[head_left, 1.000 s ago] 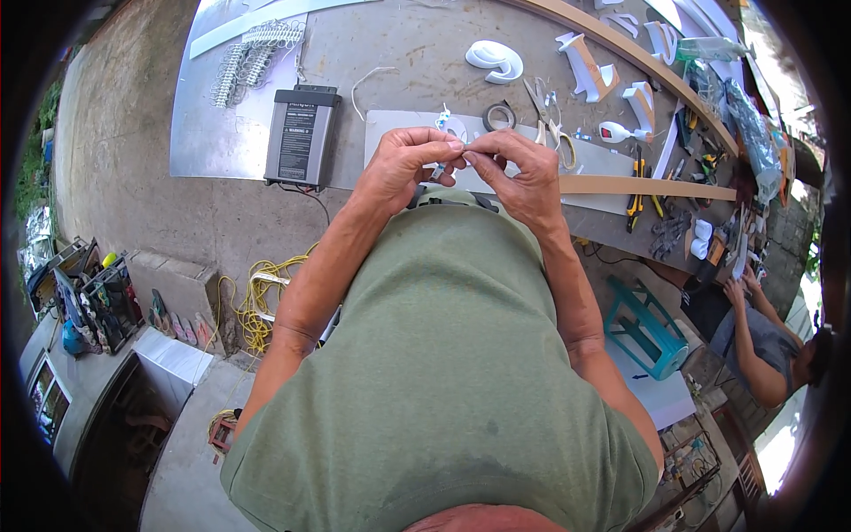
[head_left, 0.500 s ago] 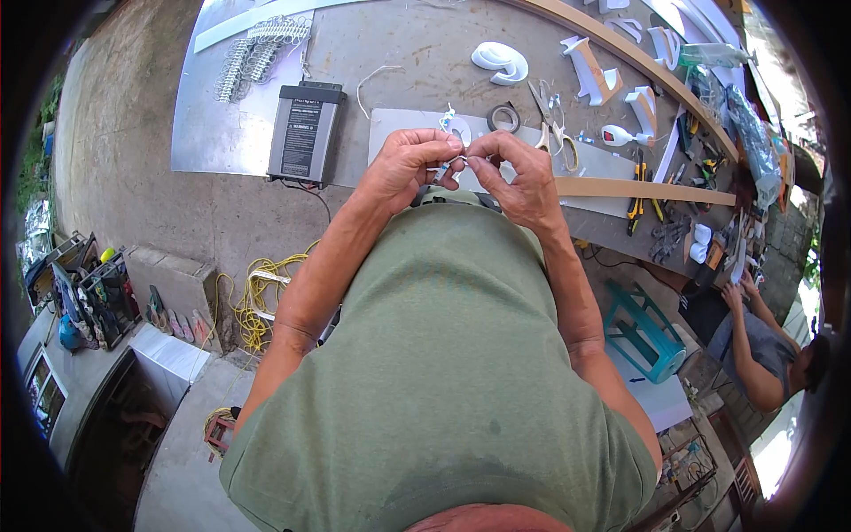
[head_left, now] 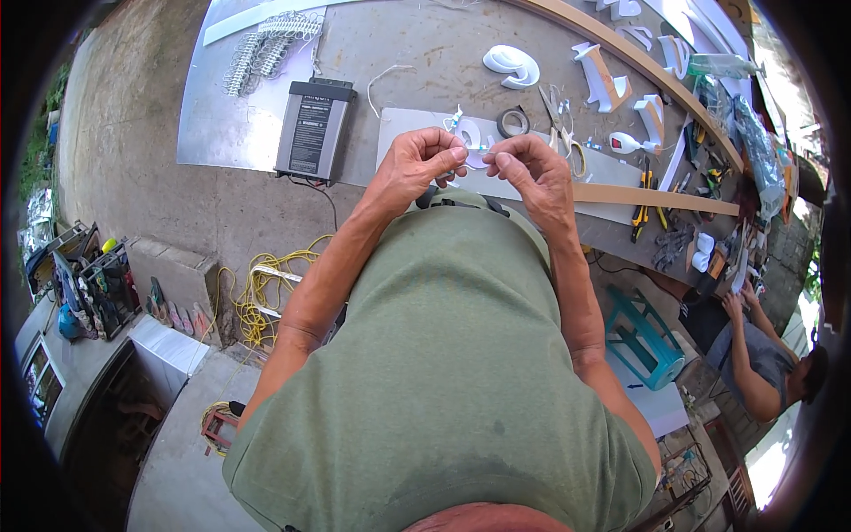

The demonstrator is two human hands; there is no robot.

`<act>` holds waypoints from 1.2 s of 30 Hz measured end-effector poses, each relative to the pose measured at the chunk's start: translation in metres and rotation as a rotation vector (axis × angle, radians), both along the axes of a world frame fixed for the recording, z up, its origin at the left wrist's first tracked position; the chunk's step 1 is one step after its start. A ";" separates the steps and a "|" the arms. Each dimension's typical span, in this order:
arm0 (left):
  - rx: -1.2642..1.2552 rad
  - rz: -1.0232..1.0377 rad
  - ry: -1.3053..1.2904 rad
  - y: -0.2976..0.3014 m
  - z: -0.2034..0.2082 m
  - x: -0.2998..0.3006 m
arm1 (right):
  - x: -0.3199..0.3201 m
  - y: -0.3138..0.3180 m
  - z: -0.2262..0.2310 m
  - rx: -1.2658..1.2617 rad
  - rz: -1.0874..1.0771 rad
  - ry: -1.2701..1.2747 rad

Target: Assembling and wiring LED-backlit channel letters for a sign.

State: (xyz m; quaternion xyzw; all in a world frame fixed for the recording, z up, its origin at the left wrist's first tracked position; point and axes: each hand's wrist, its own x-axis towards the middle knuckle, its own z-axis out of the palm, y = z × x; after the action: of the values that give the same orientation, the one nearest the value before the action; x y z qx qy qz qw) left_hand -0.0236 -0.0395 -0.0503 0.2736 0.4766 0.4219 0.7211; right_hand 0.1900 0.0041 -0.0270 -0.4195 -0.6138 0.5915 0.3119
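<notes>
My left hand (head_left: 418, 170) and my right hand (head_left: 539, 182) are raised close together over the table's near edge, both with pinched fingers. Between the fingertips runs a thin white wire (head_left: 476, 149) with small blue-and-white pieces on it. My fingers cover part of it. Just beyond, a similar small blue-and-white piece (head_left: 454, 119) lies by a white curved shape (head_left: 470, 133) on a pale board (head_left: 399, 129). A roll of dark tape (head_left: 512, 121) and a pair of scissors (head_left: 560, 124) are beyond my right hand.
A grey-and-black power supply box (head_left: 315, 129) stands at the left, near bundled white wire (head_left: 270, 49). White-and-tan letter shapes (head_left: 603, 80), a long tan strip (head_left: 656, 199) and pliers (head_left: 642, 204) lie rightward. A co-worker (head_left: 758, 359) and a teal stool (head_left: 651, 341) are at the right.
My hands have moved slightly apart, showing more of the wire between the fingertips. The whole view has shifted a little, with the table's things now farther right.
</notes>
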 end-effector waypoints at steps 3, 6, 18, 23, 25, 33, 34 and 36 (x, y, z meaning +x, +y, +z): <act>0.019 0.015 0.102 -0.005 -0.013 -0.004 | 0.010 0.005 -0.014 -0.180 -0.079 -0.122; 0.069 0.071 0.170 -0.009 -0.036 -0.010 | 0.015 0.019 -0.045 0.173 0.126 -0.732; 0.073 0.364 0.488 -0.011 -0.078 -0.027 | -0.118 0.126 -0.129 0.520 0.184 -0.503; 0.115 0.356 0.715 -0.014 -0.074 -0.025 | -0.144 0.121 -0.140 0.548 0.197 -0.606; 0.413 0.363 1.058 -0.013 -0.069 -0.026 | -0.144 0.123 -0.147 0.617 0.212 -0.580; 0.584 0.358 1.428 0.031 -0.010 -0.043 | -0.095 0.098 -0.084 0.545 0.264 -0.340; 0.591 0.353 1.423 0.037 -0.006 -0.042 | -0.088 0.089 -0.065 0.557 0.229 -0.301; 0.633 0.211 1.157 0.048 -0.001 -0.040 | -0.077 0.075 -0.042 0.559 0.186 -0.248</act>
State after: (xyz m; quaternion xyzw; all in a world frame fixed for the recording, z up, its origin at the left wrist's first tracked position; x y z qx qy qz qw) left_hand -0.0635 0.0090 -0.0512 0.6060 0.6641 0.3949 0.1890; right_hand 0.1133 0.0788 -0.0686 -0.3285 -0.8216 0.3704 0.2826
